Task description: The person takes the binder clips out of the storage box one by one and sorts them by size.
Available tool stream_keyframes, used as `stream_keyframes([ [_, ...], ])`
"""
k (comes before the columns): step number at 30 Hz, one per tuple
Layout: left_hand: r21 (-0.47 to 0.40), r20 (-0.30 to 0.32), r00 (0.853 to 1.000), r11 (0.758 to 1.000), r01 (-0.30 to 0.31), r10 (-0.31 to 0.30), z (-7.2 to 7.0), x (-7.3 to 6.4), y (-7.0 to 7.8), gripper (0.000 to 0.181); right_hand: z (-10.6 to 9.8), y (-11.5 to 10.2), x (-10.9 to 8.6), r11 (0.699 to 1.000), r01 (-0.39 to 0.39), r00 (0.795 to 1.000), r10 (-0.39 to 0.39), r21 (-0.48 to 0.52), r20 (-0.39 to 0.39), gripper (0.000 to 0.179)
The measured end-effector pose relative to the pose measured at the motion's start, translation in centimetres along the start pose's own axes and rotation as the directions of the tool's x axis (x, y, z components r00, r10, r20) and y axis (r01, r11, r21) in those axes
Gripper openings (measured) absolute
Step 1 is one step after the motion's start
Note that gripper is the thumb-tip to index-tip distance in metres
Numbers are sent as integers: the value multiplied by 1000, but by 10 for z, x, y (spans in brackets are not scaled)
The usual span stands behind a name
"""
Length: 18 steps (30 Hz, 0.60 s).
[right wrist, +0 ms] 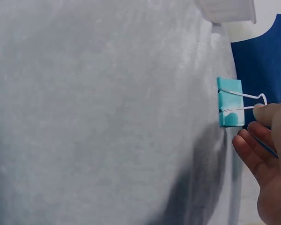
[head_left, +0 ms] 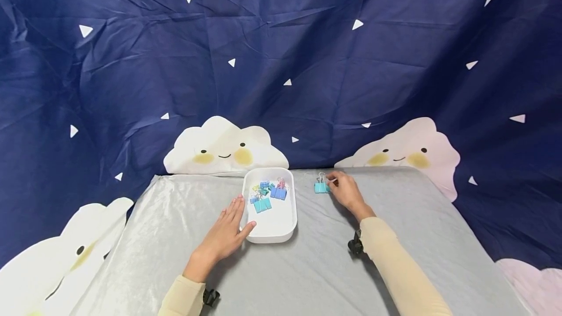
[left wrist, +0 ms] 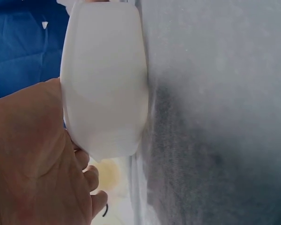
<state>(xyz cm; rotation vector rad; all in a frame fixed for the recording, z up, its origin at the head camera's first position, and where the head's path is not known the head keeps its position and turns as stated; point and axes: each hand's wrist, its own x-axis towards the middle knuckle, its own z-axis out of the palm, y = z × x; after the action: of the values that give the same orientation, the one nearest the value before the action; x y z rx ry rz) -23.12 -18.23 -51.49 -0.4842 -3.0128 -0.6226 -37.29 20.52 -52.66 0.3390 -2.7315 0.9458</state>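
A turquoise binder clip is at the far side of the table, to the right of a white plastic box. My right hand pinches one of its wire handles, as the right wrist view also shows, with the turquoise body turned away from the fingers. My left hand rests against the left side of the box, fingers straight along the rim and thumb over the near part. Inside the box lie a blue clip, another turquoise clip, a pink clip and several smaller ones.
Grey velvety cloth covers the table. Right behind its far edge hangs a navy curtain printed with smiling clouds and white triangles. Dark wrist camera mounts sit by the cuffs of both cream sleeves.
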Motion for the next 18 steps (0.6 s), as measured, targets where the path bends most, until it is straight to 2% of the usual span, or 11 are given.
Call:
stream_keyframes([
  [7, -3, -12, 1000, 1000, -12, 12, 2, 1, -4, 86, -9, -24, 5, 996, 79, 997, -80, -29, -18, 18],
  [12, -6, -20, 1000, 1000, -17, 17, 4, 1, -5, 85, -14, -46, 9, 985, 163, 987, -162, -59, 14, 15],
  [18, -10, -20, 1000, 1000, -10, 10, 4, 2, -4, 85, -18, -79, 13, 974, 226, 973, -224, -32, 61, 11],
])
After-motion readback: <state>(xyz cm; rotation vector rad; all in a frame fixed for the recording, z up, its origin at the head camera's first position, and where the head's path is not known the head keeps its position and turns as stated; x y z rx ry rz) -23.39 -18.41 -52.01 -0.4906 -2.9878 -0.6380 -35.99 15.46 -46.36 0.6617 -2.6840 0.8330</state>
